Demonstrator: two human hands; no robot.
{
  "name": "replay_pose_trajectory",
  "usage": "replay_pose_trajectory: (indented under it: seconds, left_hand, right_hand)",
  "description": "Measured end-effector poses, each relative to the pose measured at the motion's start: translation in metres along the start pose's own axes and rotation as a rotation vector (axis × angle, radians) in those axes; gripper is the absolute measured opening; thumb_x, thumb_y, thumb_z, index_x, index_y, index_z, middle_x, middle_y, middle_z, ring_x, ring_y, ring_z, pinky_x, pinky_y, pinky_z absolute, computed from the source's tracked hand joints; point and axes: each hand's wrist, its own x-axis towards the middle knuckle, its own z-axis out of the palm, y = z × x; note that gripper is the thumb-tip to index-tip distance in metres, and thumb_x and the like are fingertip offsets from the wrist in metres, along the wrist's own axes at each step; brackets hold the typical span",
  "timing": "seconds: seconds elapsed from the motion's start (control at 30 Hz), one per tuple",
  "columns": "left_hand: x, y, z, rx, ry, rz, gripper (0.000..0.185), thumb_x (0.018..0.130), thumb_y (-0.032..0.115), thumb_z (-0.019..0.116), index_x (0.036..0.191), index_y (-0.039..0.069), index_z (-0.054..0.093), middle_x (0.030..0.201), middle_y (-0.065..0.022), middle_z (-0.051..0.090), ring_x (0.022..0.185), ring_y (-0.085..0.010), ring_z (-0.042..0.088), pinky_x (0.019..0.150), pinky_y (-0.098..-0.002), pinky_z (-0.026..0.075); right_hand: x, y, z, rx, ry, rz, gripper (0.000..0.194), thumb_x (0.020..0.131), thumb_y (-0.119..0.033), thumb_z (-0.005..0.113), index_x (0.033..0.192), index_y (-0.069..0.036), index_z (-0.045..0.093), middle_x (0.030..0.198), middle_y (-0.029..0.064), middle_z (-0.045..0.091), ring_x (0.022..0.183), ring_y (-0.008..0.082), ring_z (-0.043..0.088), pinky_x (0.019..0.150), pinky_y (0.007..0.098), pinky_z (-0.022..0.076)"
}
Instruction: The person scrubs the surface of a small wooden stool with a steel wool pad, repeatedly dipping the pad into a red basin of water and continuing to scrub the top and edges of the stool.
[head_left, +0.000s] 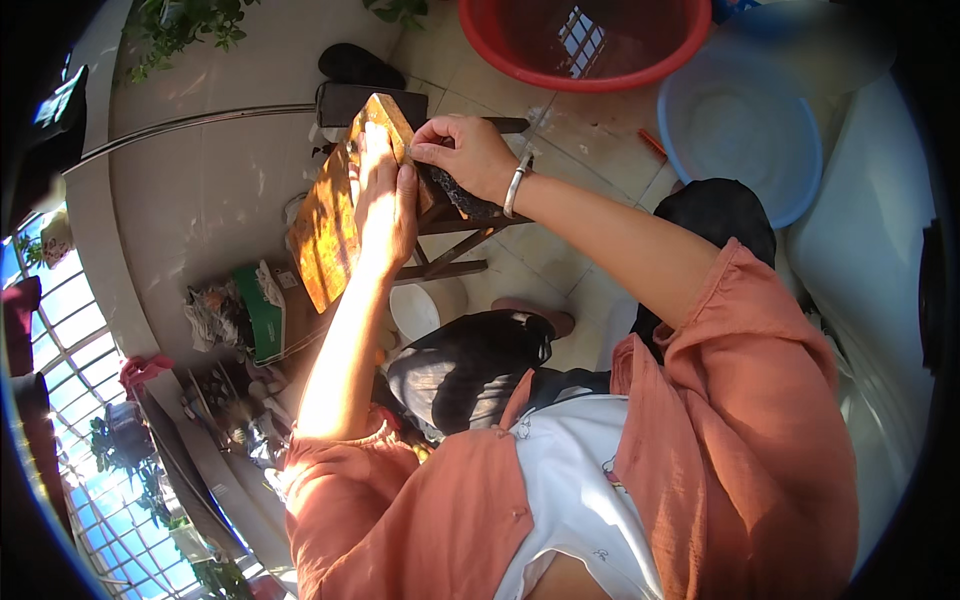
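Note:
A wooden stool (330, 232) with a worn, yellow-brown top stands before me, sunlit on its left part. My left hand (386, 199) lies stretched over the wood, palm down, near the far corner. Just right of it, at the edge of the top, my right hand (469, 154) has thumb and forefinger pinched together on something small. I cannot make out what that is. Dark, glinting material (465, 196) hangs below my right hand beside the stool; the hand partly hides it.
A red basin (510, 64) of water stands on the tiles, with a pale blue basin (802, 184) to its right. An orange-red comb or brush (652, 144) lies between. Near my legs is a white bucket (420, 311); a green-sided box (259, 311) sits left.

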Motion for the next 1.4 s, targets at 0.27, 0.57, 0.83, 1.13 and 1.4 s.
replay_pose_trajectory:
  seconds: [0.27, 0.57, 0.83, 1.13, 1.4]
  left_hand:
    - [0.004, 0.006, 0.003, 0.164, 0.286, 0.241, 0.047, 0.104, 0.040, 0.037, 0.122, -0.001, 0.052, 0.113, -0.0281, 0.059, 0.102, -0.0470, 0.057, 0.088, -0.0511, 0.045]
    - [0.001, 0.007, 0.000, -0.052, 0.065, 0.052, 0.055, 0.104, 0.036, 0.039, 0.140, -0.006, 0.042, 0.148, -0.0325, 0.036, 0.145, -0.0436, 0.023, 0.119, -0.0541, 0.013]
    - [0.001, 0.009, -0.006, -0.102, -0.056, -0.100, 0.051, 0.102, 0.033, 0.043, 0.136, -0.005, 0.046, 0.146, -0.0315, 0.039, 0.144, -0.0431, 0.027, 0.118, -0.0539, 0.017]
    - [0.002, 0.003, 0.004, -0.011, 0.118, 0.034, 0.049, 0.100, 0.034, 0.048, 0.132, -0.002, 0.049, 0.133, -0.0293, 0.051, 0.121, -0.0476, 0.050, 0.106, -0.0529, 0.035]
    - [0.001, 0.011, 0.001, -0.048, 0.104, 0.017, 0.050, 0.100, 0.034, 0.049, 0.133, -0.003, 0.048, 0.132, -0.0296, 0.052, 0.124, -0.0463, 0.048, 0.112, -0.0505, 0.029]
  right_hand:
    - [0.043, 0.014, 0.009, -0.017, 0.105, 0.047, 0.020, 0.091, -0.020, 0.070, 0.094, -0.001, 0.070, 0.081, 0.0017, 0.069, 0.076, 0.0078, 0.060, 0.073, 0.0258, 0.0507]
    - [0.057, 0.020, 0.021, -0.021, 0.115, 0.033, 0.016, 0.090, -0.017, 0.071, 0.094, -0.002, 0.070, 0.082, 0.0013, 0.070, 0.076, 0.0075, 0.062, 0.072, 0.0251, 0.0516]
    - [0.075, 0.029, 0.022, -0.007, 0.151, 0.000, 0.017, 0.086, -0.020, 0.073, 0.091, -0.003, 0.072, 0.083, 0.0079, 0.073, 0.074, 0.0148, 0.067, 0.071, 0.0296, 0.0529]
    - [0.081, 0.026, 0.024, 0.030, 0.172, -0.006, 0.019, 0.087, -0.021, 0.072, 0.092, -0.003, 0.072, 0.081, 0.0074, 0.073, 0.074, 0.0173, 0.068, 0.072, 0.0309, 0.0533]
    - [0.089, 0.021, 0.023, -0.182, 0.208, -0.116, 0.018, 0.089, -0.019, 0.071, 0.095, -0.002, 0.070, 0.084, 0.0064, 0.072, 0.078, 0.0139, 0.067, 0.074, 0.0293, 0.0535]
